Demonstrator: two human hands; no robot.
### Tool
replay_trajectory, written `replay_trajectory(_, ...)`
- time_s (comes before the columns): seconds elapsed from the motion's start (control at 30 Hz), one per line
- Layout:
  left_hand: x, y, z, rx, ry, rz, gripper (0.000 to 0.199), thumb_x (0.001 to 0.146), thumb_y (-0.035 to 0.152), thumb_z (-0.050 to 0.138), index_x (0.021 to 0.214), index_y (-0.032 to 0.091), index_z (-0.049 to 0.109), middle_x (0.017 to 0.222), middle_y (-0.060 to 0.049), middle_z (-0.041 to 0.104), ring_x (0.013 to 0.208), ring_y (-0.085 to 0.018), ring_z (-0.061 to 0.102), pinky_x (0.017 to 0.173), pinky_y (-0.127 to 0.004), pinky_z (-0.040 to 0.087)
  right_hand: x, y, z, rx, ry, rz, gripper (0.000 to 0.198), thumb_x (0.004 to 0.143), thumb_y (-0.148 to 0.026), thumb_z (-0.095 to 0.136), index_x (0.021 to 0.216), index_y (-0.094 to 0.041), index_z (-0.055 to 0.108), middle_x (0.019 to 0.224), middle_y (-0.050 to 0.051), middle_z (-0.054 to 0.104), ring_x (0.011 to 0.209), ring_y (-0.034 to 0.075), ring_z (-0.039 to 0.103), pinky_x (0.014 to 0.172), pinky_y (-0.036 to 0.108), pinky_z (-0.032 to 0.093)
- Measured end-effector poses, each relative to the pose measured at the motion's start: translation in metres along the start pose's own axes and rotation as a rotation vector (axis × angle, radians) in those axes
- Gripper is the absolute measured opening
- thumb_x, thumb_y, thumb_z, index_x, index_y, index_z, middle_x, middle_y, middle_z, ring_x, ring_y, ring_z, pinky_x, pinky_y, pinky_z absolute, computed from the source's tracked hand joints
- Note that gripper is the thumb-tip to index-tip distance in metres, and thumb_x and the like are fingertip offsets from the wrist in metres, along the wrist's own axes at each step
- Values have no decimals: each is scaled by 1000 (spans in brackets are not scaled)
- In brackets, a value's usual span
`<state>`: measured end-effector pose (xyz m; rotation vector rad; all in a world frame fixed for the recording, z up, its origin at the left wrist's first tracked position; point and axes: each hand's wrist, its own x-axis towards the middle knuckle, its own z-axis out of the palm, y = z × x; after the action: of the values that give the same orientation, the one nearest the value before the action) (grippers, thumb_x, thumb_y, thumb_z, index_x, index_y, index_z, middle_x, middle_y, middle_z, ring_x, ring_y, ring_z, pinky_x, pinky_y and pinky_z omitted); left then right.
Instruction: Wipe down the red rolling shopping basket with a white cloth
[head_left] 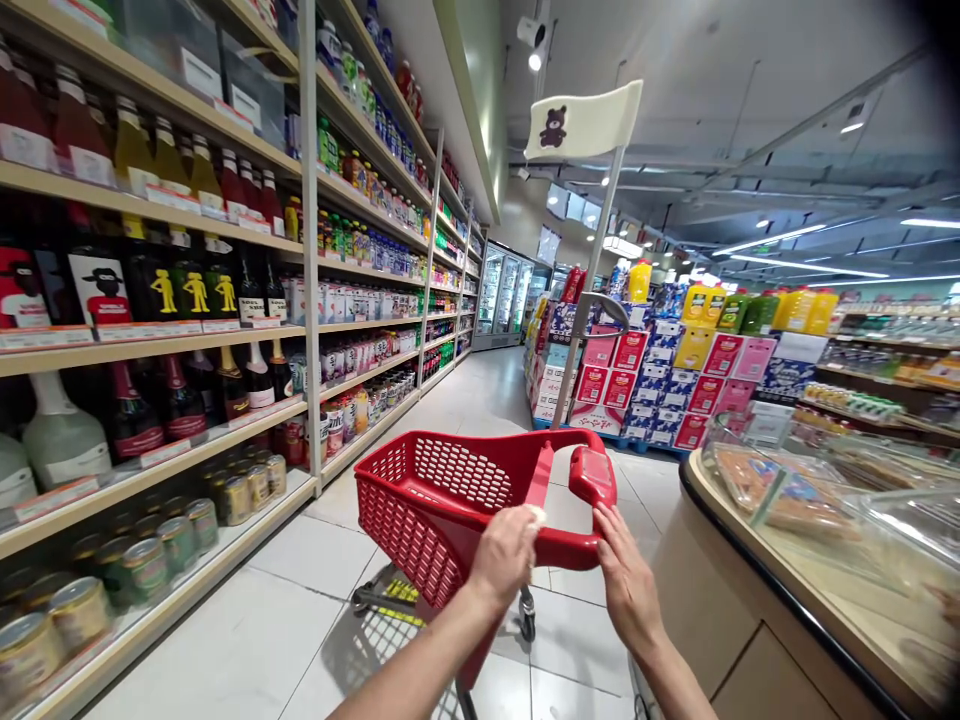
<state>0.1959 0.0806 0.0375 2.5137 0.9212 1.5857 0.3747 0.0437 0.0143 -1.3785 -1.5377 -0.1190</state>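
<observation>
A small red plastic shopping cart (442,480) with perforated basket walls stands in front of me on the tiled floor. My left hand (504,552) is closed over the near edge of the cart's frame, left of the handle. A white scrap, like a crumpled cloth (537,516), pokes out from its fingers; most of it is hidden. My right hand (627,578) lies against the right side of the red handle (592,475), fingers stretched out and fairly flat. From the cart rises a grey pole (596,260) bearing a cream flag (583,122) with a brown bear.
Shelves (277,325) of bottles and cans run along the left. Stacked drink cartons (660,385) stand ahead, right of the aisle (476,395). Close on the right is a curved counter (697,530) with packaged food under clear covers. Glass-door fridges (506,285) line the far end.
</observation>
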Motion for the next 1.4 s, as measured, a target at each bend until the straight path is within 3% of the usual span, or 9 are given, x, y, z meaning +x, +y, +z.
replay_trajectory(0.2,6,14,29,-51,-47,267,28,86,23,32,105,15,51,100,-9,63,98,-16,57,87,-35,47,1,7,-14,-164,-84,-5,42,86,-41,28,111,-22,57,121,5,53,120,23,40,99,53,30)
replay_trajectory(0.4,-2,-4,22,-3,8,86,27,87,23,32,104,17,52,100,-8,63,96,-16,57,86,-35,48,-2,6,-13,-158,25,34,47,87,-42,26,115,-17,54,124,9,51,121,23,39,96,45,37)
replay_trajectory(0.57,-2,-3,28,-4,-70,271,29,86,24,33,107,15,50,103,-9,61,98,-16,56,90,-35,46,-6,7,-17,-172,-5,15,46,86,-43,26,110,-17,57,121,8,54,119,23,40,97,46,35)
replay_trajectory(0.73,-14,-21,18,86,-3,109,30,88,24,29,111,17,48,104,-9,61,102,-17,54,90,-39,46,-3,-7,-15,-231,2,-27,45,87,-41,26,105,-18,60,117,7,57,117,25,42,97,51,30)
replay_trajectory(0.9,-16,-24,26,72,-79,307,33,87,24,33,117,15,44,113,-10,57,113,-17,46,97,-39,40,-1,-25,-5,-224,-13,-64,42,87,-39,27,91,-23,65,99,4,65,106,25,50,96,54,26)
replay_trajectory(1.07,-28,-56,14,192,52,82,33,89,23,26,115,16,44,104,-10,60,101,-17,55,86,-38,48,0,-18,-11,-93,34,-70,39,86,-37,31,84,-22,66,92,5,66,102,23,53,97,50,27)
replay_trajectory(1.13,-25,-46,22,131,64,89,31,89,22,26,112,16,45,100,-9,61,98,-16,56,87,-36,48,0,-14,-14,-43,68,-60,38,85,-37,32,80,-21,66,90,5,67,99,23,55,98,51,26)
replay_trajectory(1.27,-5,-6,45,5,-49,297,30,88,24,30,113,14,44,106,-10,60,103,-17,53,94,-34,44,-1,-7,-25,52,63,-49,35,85,-36,34,79,-21,66,88,5,67,97,23,57,97,49,28)
replay_trajectory(1.4,-10,-19,36,19,-43,291,29,88,24,31,110,15,46,101,-9,61,97,-18,56,88,-37,47,-2,-2,-35,107,53,-42,35,85,-34,34,80,-20,66,89,7,67,96,22,58,94,46,34)
